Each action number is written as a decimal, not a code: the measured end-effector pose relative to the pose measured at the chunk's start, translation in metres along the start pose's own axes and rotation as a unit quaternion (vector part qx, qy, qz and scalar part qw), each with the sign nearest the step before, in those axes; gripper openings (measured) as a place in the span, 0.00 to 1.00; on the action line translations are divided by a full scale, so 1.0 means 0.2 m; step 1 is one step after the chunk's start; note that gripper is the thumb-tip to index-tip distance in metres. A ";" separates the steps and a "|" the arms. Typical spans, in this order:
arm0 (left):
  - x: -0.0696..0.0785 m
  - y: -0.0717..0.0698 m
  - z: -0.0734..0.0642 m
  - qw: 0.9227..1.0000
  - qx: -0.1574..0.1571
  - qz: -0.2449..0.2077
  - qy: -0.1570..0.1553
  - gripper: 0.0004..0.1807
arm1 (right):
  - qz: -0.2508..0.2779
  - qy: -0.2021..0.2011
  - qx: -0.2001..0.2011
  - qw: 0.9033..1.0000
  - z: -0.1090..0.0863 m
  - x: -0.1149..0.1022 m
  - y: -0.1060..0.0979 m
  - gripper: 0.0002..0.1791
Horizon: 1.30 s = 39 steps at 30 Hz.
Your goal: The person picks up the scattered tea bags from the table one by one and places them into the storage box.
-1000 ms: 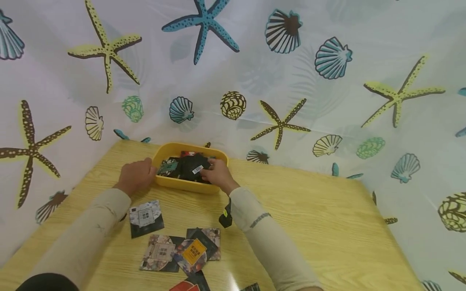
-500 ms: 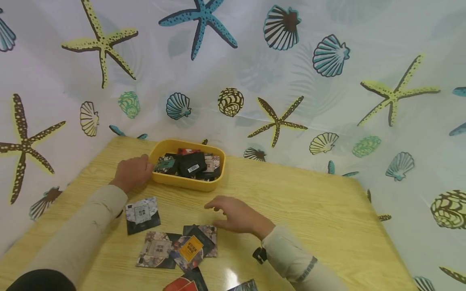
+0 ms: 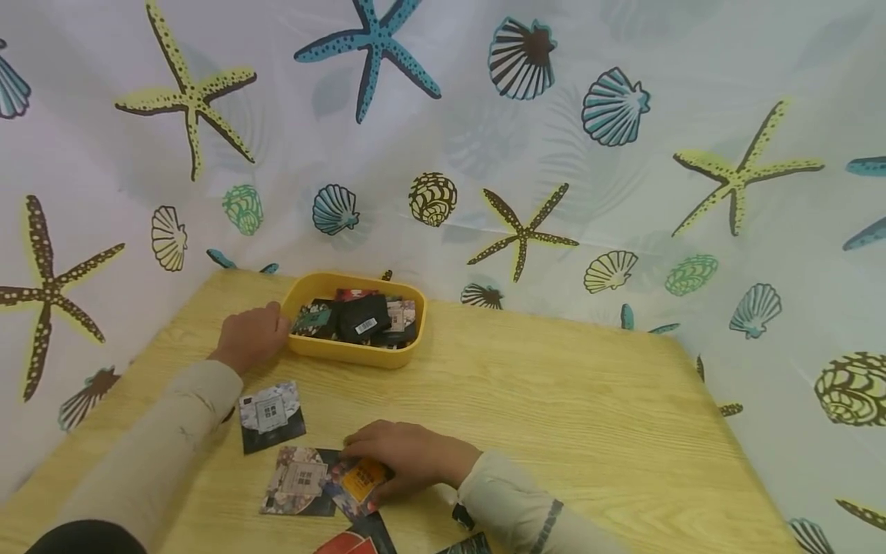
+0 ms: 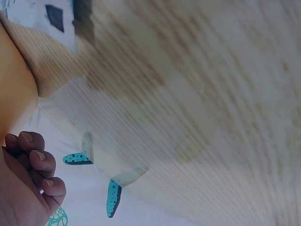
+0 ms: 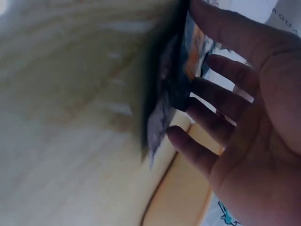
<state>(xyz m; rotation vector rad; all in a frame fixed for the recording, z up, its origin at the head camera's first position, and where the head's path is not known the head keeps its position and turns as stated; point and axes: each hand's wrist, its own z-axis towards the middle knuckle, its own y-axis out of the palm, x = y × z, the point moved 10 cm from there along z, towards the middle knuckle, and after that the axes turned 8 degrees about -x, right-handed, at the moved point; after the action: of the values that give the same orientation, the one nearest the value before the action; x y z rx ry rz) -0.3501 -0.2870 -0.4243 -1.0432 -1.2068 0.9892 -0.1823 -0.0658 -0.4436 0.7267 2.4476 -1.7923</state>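
Observation:
In the head view, my left hand holds the left end of a yellow bin. The left wrist view shows its fingers curled. Square printed sachets fill the bin, a black one with a barcode on top. Lower down, my right hand grips the overlapping sachets under an orange-labelled sachet, thumb at the near edge and fingers at the far edge. In the right wrist view, fingertips meet the sachets' edges. The hand covers most of the lower sachets.
On the wooden table lie a pale grey sachet, a beige-labelled sachet beside the gripped ones, a red one and a dark one at the bottom edge. A shell-printed curtain stands behind the table.
My right hand has left the bin, where it was over the black sachet, and come down onto the orange-labelled sachet and those under it. My left hand stays at the bin.

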 end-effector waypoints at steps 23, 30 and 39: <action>-0.03 0.00 0.02 1.000 -0.022 0.007 -0.013 0.17 | 0.362 0.189 0.395 0.823 -0.23 0.72 -0.52 0.12; -0.01 0.02 0.00 1.000 -0.015 0.004 -0.005 0.17 | 0.322 0.288 0.328 0.840 -0.04 0.84 -0.52 0.28; -0.01 0.01 -0.01 1.000 0.003 0.004 0.000 0.16 | 0.182 0.283 0.154 0.929 0.21 0.78 -0.48 0.30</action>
<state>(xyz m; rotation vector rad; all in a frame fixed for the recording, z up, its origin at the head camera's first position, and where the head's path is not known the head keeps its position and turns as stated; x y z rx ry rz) -0.3493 -0.2886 -0.4260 -1.0449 -1.1992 0.9980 -0.3675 -0.0718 -0.4172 1.8123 2.0829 -2.0315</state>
